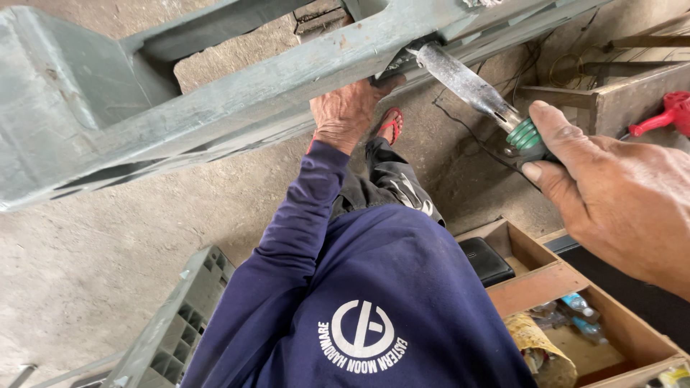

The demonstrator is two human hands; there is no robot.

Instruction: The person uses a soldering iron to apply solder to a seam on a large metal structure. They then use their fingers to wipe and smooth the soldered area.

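Observation:
A grey-green painted metal frame (237, 93) runs diagonally across the upper part of the head view. My left hand (348, 111) reaches up and grips its lower edge, near a dark piece under the bar. My right hand (618, 194) holds the green ribbed handle of a long tool (471, 85) whose worn metal shaft points up-left, its tip touching the frame close to my left hand. My navy long-sleeved shirt (374, 302) and dark trousers fill the lower middle.
A wooden compartment box (546, 276) lies at lower right, holding a black case (487, 260), small bottles and a roll. A grey plastic crate (180, 327) sits at lower left. A red-handled tool (665, 115) rests on a bench at right. Concrete floor below; red sandal (392, 123).

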